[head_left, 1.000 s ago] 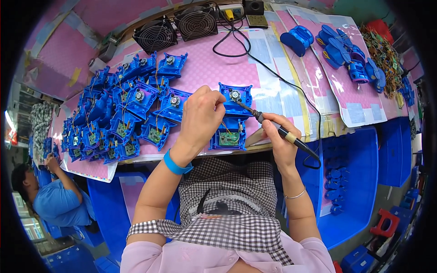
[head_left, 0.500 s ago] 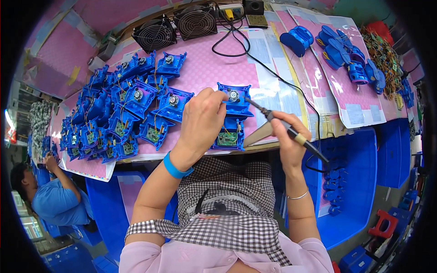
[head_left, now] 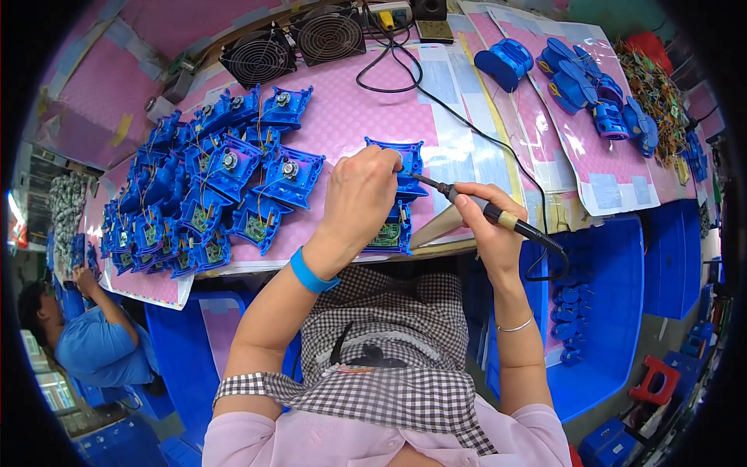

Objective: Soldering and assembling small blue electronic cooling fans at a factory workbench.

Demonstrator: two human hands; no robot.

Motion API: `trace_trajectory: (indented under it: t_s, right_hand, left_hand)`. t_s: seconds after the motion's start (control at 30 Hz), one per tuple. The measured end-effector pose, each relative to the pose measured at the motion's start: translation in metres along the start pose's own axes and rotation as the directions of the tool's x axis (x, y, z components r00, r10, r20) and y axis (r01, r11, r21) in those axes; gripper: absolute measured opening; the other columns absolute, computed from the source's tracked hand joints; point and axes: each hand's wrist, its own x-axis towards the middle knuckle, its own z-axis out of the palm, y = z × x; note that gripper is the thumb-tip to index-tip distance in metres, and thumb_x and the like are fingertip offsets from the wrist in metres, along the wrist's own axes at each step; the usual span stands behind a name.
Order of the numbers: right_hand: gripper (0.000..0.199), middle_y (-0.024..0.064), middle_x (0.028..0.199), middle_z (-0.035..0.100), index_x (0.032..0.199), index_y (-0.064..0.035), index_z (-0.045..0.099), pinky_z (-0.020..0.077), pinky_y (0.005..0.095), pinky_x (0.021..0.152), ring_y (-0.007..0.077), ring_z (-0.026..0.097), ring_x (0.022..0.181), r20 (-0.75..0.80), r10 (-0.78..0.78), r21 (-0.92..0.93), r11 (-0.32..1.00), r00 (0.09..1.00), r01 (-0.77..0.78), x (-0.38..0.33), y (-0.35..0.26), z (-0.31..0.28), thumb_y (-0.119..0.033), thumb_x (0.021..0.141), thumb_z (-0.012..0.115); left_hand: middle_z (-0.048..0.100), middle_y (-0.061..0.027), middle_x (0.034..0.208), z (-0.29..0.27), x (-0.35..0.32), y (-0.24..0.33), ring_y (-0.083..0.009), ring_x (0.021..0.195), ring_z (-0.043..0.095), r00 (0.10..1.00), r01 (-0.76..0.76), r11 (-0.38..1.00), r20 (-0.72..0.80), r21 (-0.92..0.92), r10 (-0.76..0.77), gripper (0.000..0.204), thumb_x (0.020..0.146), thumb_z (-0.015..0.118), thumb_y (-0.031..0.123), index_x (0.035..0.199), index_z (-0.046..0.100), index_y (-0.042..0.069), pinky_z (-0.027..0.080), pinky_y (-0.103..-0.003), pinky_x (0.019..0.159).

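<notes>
In front of me a blue plastic housing (head_left: 415, 158) lies open-side up at the table's edge. A green circuit board (head_left: 391, 233) sits in its near half. My left hand (head_left: 359, 193) reaches over the housing with thumb and fingers pinched together; whatever they hold is hidden, and so is the round metal part beneath. My right hand (head_left: 493, 226) grips a soldering iron (head_left: 506, 220) by its dark handle. The iron's tip points left, just beside the left fingertips over the housing; whether it touches anything cannot be made out.
Many similar blue housings (head_left: 229, 162) with boards and wires crowd the table on the left. Two black fans (head_left: 331, 36) stand at the back. A black cable (head_left: 475, 128) crosses the table. Blue shells (head_left: 572, 82) and loose wires (head_left: 657, 101) lie right. A co-worker (head_left: 101, 342) sits far left.
My left hand has shifted right, and its fingers now cover the round metal part. The soldering iron's tip has come in closer to them.
</notes>
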Motion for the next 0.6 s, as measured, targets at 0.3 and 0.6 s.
trace_trajectory:
  t_s: [0.3, 0.6]
  right_hand:
    - [0.016, 0.0098, 0.083, 0.069, 0.094, -0.0002, 0.072, 0.0468, 0.0248, 0.064, 0.0138, 0.063, 0.073, 0.024, -0.050, -0.046, 0.998, 0.998, 0.051, 0.001, -0.003, 0.000, -0.005, 0.079, 0.070]
    - [0.016, 0.0046, 0.078, 0.064, 0.098, 0.0033, 0.069, 0.0429, 0.0206, 0.056, 0.0071, 0.055, 0.062, -0.021, -0.121, -0.037, 0.992, 0.992, 0.120, 0.001, 0.008, -0.010, -0.003, 0.083, 0.067]
  left_hand:
    - [0.064, -0.0153, 0.081, 0.001, 0.003, 0.001, -0.0350, 0.076, 0.062, 0.996, 0.071, 0.997, 0.058, -0.041, -0.069, 0.007, 0.075, 0.059, 0.001, 0.082, 0.062, 0.002, 0.048, -0.044, 0.067]
    - [0.063, -0.0102, 0.076, -0.055, -0.031, -0.016, -0.0178, 0.063, 0.058, 0.945, 0.214, 0.974, -0.268, 0.070, -0.188, 0.014, 0.081, 0.069, 0.008, 0.094, 0.070, 0.002, 0.044, -0.028, 0.059]
